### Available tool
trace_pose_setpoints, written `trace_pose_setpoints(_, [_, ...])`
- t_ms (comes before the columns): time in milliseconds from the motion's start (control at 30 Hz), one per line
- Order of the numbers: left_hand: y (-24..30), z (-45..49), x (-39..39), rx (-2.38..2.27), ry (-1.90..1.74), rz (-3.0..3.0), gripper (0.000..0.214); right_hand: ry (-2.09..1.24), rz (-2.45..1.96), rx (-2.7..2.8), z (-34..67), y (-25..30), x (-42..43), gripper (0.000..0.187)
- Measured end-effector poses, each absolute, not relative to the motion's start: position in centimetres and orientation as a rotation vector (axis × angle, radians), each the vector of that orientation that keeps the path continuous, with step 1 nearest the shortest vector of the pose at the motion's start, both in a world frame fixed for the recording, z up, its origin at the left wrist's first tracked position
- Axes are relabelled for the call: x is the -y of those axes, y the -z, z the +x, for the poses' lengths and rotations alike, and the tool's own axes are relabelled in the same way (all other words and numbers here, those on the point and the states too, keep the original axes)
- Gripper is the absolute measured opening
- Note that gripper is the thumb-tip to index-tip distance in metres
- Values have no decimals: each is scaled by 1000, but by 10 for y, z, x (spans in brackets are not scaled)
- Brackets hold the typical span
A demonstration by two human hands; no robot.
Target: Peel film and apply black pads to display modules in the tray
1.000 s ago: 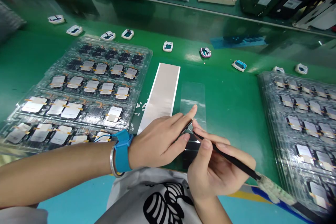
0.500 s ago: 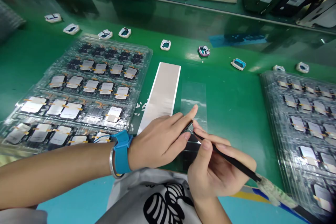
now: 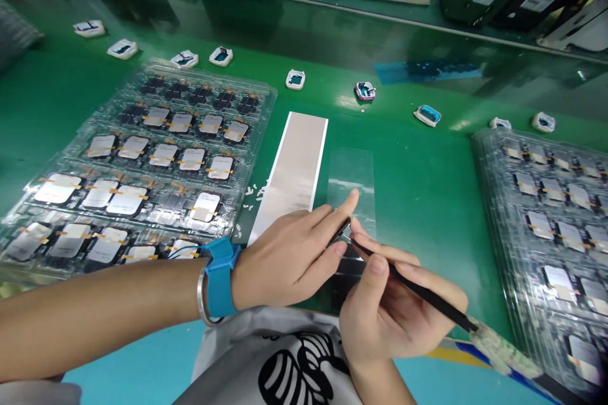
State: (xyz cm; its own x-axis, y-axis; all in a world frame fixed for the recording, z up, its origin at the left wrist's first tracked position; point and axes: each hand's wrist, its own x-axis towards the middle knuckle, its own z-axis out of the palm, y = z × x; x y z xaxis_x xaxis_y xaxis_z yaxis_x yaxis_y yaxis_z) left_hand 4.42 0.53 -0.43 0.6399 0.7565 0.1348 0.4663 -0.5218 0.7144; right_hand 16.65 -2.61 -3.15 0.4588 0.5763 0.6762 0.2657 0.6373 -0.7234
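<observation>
My left hand [image 3: 289, 259], with a blue wrist strap [image 3: 221, 275], is closed on a small dark flat piece [image 3: 340, 231] pinched near the thumb, its index finger stretched forward. Most of that piece is hidden by the fingers. In a pen grip my right hand [image 3: 394, 310] holds a slim black tool [image 3: 427, 294], its rear part wrapped in pale tape. The tool's thin tip meets or nearly meets the dark piece; contact cannot be told. Below the hands lies a clear film sheet [image 3: 352, 168], beside a long beige strip with white edges [image 3: 297, 158].
A clear tray of small display modules [image 3: 164, 155] lies at left, and a stack of similar trays [image 3: 546, 202] at right. Several small watch cases [image 3: 295, 80] run across the green bench [image 3: 418, 183]. Behind is a shelf edge [image 3: 308, 0] with boxes. White scraps [image 3: 251, 191] lie beside the strip.
The right hand and its tool have shifted very slightly to the right. The left hand keeps its pinch, and the view has moved a little.
</observation>
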Motion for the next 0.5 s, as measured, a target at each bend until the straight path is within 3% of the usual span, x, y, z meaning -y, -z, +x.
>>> trace_pose_setpoints(500, [4, 44, -5, -965, -558, 2223, 54, -218, -913, 1151, 168, 30, 26, 33])
